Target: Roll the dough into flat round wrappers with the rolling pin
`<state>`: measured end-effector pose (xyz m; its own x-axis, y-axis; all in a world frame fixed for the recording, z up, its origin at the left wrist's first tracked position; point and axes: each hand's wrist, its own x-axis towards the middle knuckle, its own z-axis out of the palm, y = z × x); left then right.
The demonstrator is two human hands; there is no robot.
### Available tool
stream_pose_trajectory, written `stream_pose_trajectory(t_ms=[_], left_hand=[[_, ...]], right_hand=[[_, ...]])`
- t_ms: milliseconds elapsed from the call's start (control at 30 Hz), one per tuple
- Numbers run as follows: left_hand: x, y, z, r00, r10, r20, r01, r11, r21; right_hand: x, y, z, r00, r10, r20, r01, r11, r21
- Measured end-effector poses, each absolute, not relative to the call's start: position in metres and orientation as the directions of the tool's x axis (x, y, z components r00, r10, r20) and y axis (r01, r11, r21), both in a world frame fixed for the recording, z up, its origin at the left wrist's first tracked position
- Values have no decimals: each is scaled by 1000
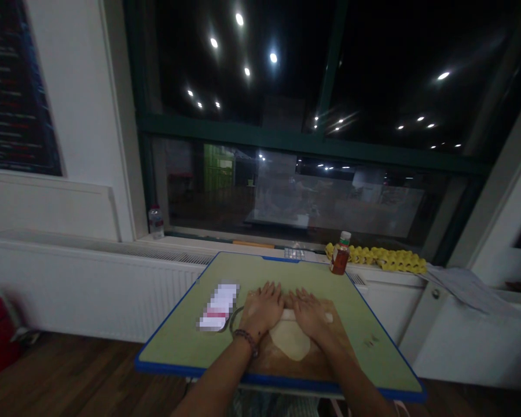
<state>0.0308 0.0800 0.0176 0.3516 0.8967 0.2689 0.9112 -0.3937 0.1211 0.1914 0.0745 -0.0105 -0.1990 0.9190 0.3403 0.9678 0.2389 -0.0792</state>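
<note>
A flattened sheet of pale dough lies on a brown wooden board. Across its far part runs a light rolling pin, mostly covered by my hands. My left hand rests palm down on the pin's left part, fingers stretched forward. On the right part lies my right hand, also palm down with its fingers extended. Just past it, the pin's right end shows. Neither hand wraps its fingers round the pin. A bracelet circles my left wrist.
The board sits on a green table with a blue edge. A blurred, whitish panel lies left of the board. At the table's far right corner stands a red-brown bottle. Yellow egg trays rest on the windowsill behind.
</note>
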Motion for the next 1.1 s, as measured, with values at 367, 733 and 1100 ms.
stream_pose_trajectory(t_ms=[367,733,1100], left_hand=[[16,43,-1,501,798,335,827,-555,88],[28,70,11,463,827,319,867,-497,29],[9,69,26,494,816,299,732,-576,363]], right_hand=[[191,21,-28,-246,804,541,951,309,-26],[193,58,-13,-291,868,401,935,348,-74],[201,66,4,-283,800,529,801,501,-328]])
